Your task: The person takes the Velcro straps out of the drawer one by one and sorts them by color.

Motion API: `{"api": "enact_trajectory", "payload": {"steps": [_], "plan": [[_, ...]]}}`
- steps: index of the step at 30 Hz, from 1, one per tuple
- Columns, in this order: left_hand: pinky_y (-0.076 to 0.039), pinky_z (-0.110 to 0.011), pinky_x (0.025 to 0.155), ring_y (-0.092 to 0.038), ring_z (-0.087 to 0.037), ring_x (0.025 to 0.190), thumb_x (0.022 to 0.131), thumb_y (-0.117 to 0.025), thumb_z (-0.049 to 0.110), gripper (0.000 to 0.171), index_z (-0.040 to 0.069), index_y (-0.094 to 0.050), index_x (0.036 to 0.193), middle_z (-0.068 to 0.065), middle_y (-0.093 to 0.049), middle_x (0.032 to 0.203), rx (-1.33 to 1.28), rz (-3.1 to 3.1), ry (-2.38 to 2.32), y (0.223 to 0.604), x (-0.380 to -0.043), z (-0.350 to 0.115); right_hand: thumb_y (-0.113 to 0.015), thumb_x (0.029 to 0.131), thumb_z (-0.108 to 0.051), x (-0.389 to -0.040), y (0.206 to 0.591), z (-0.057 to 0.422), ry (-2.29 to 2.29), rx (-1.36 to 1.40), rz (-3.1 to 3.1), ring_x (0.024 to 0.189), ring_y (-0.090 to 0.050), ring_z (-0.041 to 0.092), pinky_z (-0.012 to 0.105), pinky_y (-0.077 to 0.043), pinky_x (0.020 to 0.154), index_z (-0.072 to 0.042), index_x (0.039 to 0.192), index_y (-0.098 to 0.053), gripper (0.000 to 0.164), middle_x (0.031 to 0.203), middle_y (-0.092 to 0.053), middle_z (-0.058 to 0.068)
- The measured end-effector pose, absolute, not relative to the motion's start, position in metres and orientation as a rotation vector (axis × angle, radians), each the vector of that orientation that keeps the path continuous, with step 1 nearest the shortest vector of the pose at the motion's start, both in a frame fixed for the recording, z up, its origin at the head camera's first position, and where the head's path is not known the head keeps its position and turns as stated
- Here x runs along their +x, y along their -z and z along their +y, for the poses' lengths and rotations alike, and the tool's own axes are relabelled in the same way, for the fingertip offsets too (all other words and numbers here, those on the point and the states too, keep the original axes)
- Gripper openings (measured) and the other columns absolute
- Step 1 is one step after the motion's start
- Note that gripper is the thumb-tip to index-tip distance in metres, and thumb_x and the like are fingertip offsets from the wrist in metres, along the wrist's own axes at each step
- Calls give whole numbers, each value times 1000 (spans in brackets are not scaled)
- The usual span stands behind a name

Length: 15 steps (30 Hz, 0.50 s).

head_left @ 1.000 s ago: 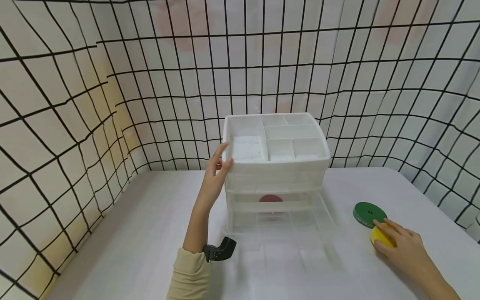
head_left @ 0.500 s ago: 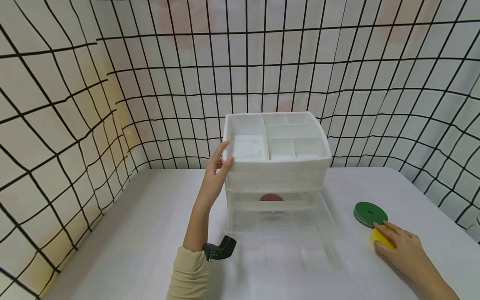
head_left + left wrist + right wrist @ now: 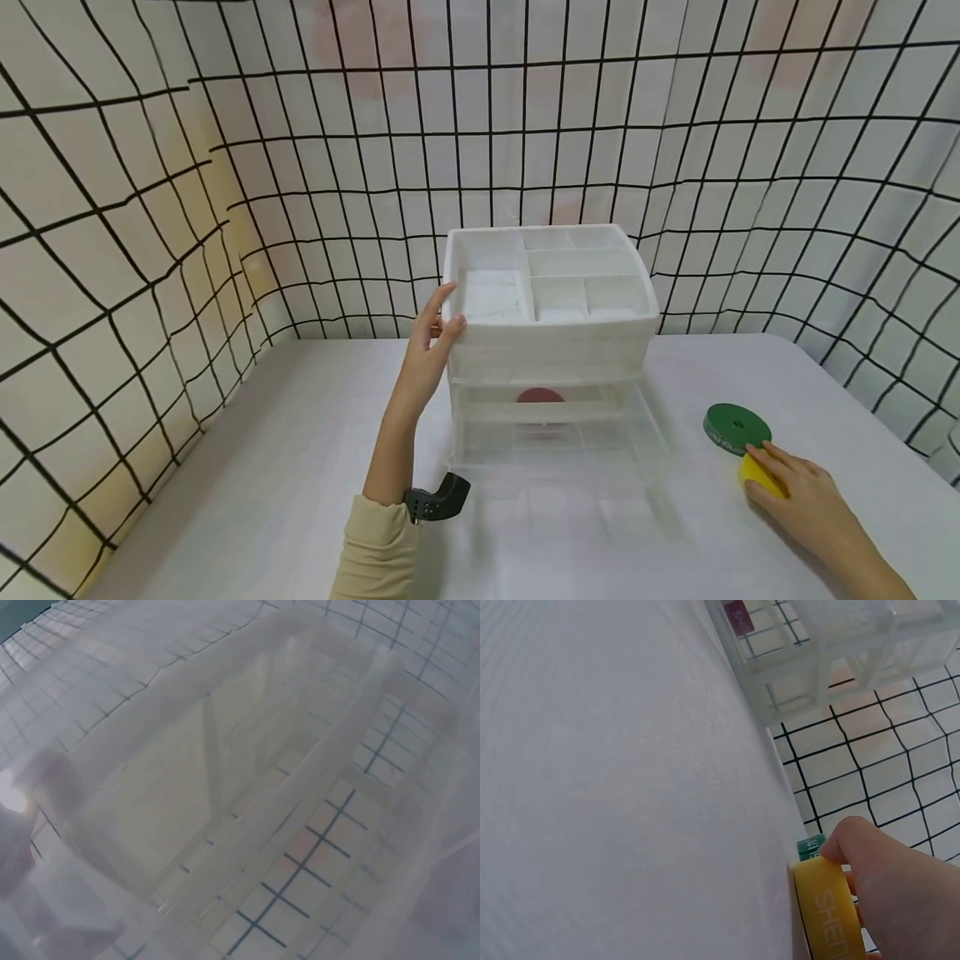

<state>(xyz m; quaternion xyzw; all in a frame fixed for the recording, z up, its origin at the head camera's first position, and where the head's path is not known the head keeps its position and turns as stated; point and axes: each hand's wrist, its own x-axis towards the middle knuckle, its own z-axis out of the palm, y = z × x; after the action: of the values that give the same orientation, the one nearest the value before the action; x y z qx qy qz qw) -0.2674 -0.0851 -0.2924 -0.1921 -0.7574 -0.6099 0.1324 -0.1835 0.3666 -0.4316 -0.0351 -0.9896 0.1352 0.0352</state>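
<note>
A white drawer organizer (image 3: 551,354) with a compartmented top stands mid-table. My left hand (image 3: 429,354) grips its left rim, thumb at the front corner. Its clear lower drawer (image 3: 562,446) is pulled out, and a dark red round thing (image 3: 540,396) shows partly inside. On the right, my right hand (image 3: 810,500) holds a yellow roll (image 3: 761,477), which looks like tape, down at the table. Pale letters run along the yellow roll's side (image 3: 829,907) in the right wrist view. Right behind it lies a flat green roll (image 3: 737,427) with a small centre hole.
Black grid lines cover the white walls (image 3: 555,100) on the left, back and right. The table top (image 3: 300,458) is white. A black wrist device (image 3: 438,500) sits on the left forearm. Part of a transparent object (image 3: 948,454) shows at the right edge.
Both hands stay in place, and the rolls and organizer keep their positions. Only a slight shift of the head view shows.
</note>
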Motion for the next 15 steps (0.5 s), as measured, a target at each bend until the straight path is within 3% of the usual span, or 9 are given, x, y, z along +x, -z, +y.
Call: {"api": "enact_trajectory", "payload": {"steps": [4, 8, 11, 15], "plan": [[-38, -33, 73, -37, -18, 90, 94, -46, 33, 47, 34, -33, 138, 1, -30, 97, -569, -2193, 1755, 299, -274, -87, -41, 90, -53, -182, 433, 368, -302, -46, -3044, 112, -29, 58, 72, -25, 84, -1, 135, -37, 70, 135, -32, 32], [-39, -33, 74, -37, -17, 92, 94, -46, 31, 47, 34, -32, 139, 0, -31, 101, -554, -2212, 1786, 295, -271, -87, -39, 88, -59, -180, 434, 367, -275, -61, -3067, 116, -25, 57, 71, -15, 91, -2, 137, -35, 75, 137, -30, 32], [-39, -32, 75, -37, -18, 93, 95, -45, 28, 48, 29, -31, 140, -2, -31, 105, -541, -2227, 1800, 287, -261, -86, -39, 86, -62, -177, 432, 363, -275, -63, -3070, 117, -24, 54, 70, -8, 94, -2, 135, -37, 77, 136, -31, 32], [-38, -31, 76, -37, -18, 93, 95, -44, 24, 49, 21, -30, 142, -5, -31, 106, -537, -2241, 1782, 277, -250, -84, -47, 86, -54, -172, 424, 353, -254, -32, -3015, 115, -33, 49, 69, -9, 94, -3, 130, -45, 67, 131, -39, 31]]}}
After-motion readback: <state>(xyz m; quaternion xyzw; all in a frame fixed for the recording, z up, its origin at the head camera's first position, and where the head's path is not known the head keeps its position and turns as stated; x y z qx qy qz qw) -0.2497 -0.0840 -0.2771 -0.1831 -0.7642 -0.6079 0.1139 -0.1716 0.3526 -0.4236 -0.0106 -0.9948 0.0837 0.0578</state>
